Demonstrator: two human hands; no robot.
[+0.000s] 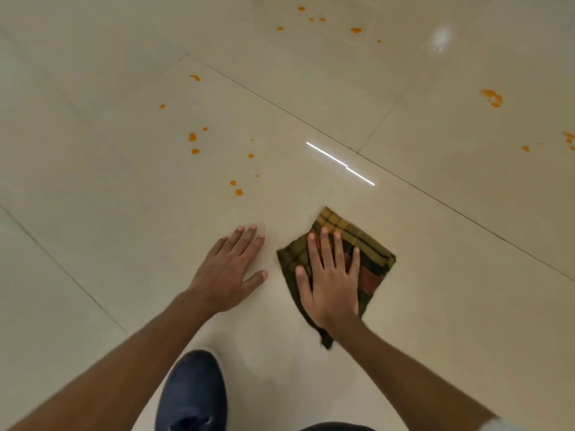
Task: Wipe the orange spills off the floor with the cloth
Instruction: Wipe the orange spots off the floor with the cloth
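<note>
A folded checked cloth (371,255), olive, yellow and red, lies flat on the beige tiled floor (124,244). My right hand (331,281) presses down on it with the fingers spread. Just left of the cloth, my left hand (231,269) rests palm-down on the bare tile and holds nothing. Several orange spills (193,137) dot the floor ahead and to the left of my hands. More orange drops (355,30) lie far ahead, and orange smears (492,97) sit to the far right.
My dark blue shoe (193,396) stands on the tile near the bottom edge, between my forearms. Dark grout lines cross the floor diagonally. A bright strip of reflected light (340,163) shines just beyond the cloth.
</note>
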